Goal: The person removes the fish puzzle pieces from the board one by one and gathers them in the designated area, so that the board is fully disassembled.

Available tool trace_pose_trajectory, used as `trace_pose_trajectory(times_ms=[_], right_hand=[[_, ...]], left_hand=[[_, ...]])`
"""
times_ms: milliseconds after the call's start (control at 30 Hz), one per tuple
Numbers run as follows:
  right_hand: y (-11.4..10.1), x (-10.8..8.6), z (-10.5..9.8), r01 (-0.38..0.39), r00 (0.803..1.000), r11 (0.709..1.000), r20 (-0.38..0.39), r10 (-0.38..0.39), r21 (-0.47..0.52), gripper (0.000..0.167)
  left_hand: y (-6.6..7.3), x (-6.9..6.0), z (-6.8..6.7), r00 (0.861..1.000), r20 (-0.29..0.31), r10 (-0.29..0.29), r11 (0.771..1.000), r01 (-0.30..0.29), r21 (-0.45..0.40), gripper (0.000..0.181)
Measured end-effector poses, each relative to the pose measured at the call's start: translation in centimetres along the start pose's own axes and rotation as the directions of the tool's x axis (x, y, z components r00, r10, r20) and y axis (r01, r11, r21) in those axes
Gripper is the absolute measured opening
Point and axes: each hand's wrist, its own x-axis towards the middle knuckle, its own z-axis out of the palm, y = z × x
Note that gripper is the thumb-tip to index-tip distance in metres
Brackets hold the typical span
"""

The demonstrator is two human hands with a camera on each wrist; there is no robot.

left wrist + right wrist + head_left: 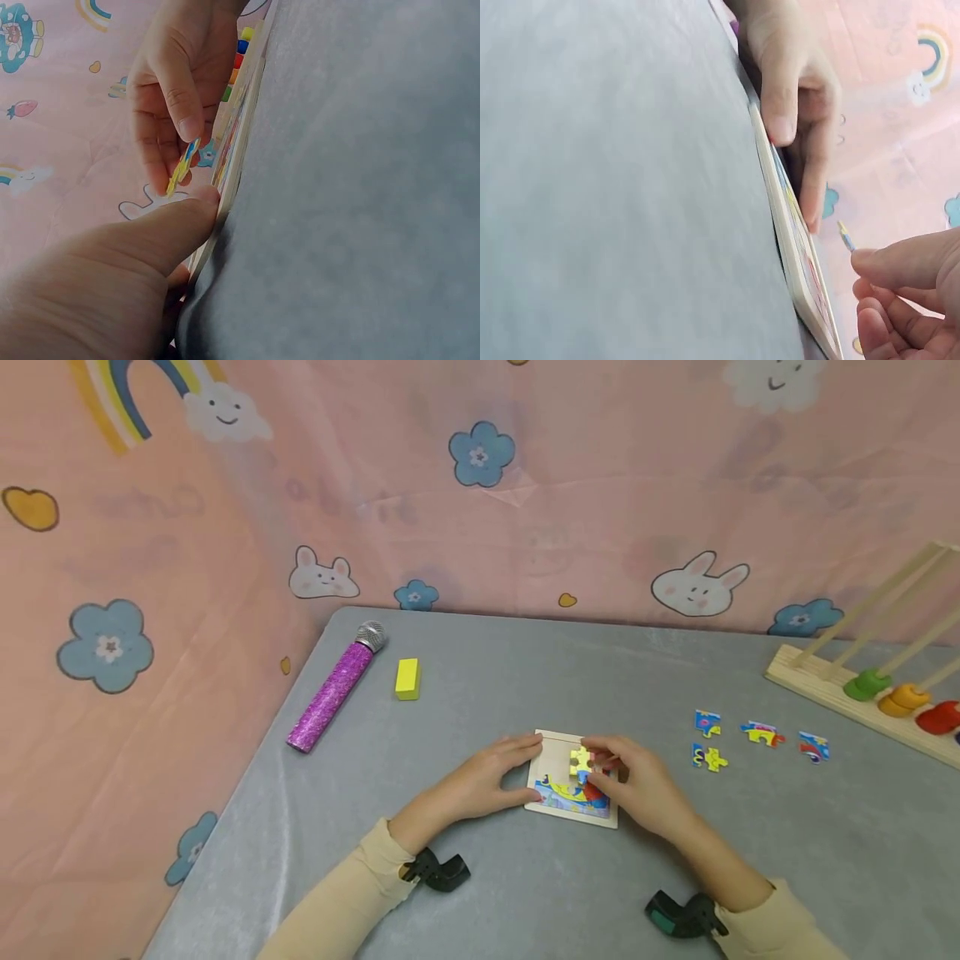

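A wooden puzzle tray (552, 753) lies on the table, its lower part filled with picture pieces. My left hand (480, 783) holds the tray's left side, thumb at the near corner and fingers at the far one. Between the thumb and fingers of my right hand (647, 789) a yellow and blue puzzle piece (580, 761) is pinched above the tray. Both wrist views show this piece (182, 166) raised clear of the tray's surface. Several loose puzzle pieces (762, 733) lie to the right of the tray.
A pink glitter microphone (333, 693) lies at the table's left edge, beside a yellow block (408, 679). At the right stands a wooden bead rack (817, 681) with coloured beads. A pink printed cloth (570, 510) hangs behind the grey table (465, 910).
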Motion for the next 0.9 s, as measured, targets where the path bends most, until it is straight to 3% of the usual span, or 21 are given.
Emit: trace_pose_trajectory(times_ms=[433,733,900], right_hand=[[2.6,-1.9,-3.8,0.003,0.996,0.998,-0.087,-0.009,-0.07,0.04],[6.6,-4.2,-8.1,0.005,0.994,0.999,-0.113,-0.011,-0.051,0.042],[8.9,-5.5,-10.2,-0.032,0.99,0.998,-0.14,0.023,-0.06,0.043]], left_hand=[[0.1,0.0,0.1,1.0,-0.007,-0.001,1.0,0.001,0.005,0.071],[0.1,0.1,0.1,1.0,-0.006,-0.003,1.0,0.003,0.018,0.071],[0.1,0.1,0.1,1.0,-0.004,-0.007,1.0,0.007,0.016,0.071]])
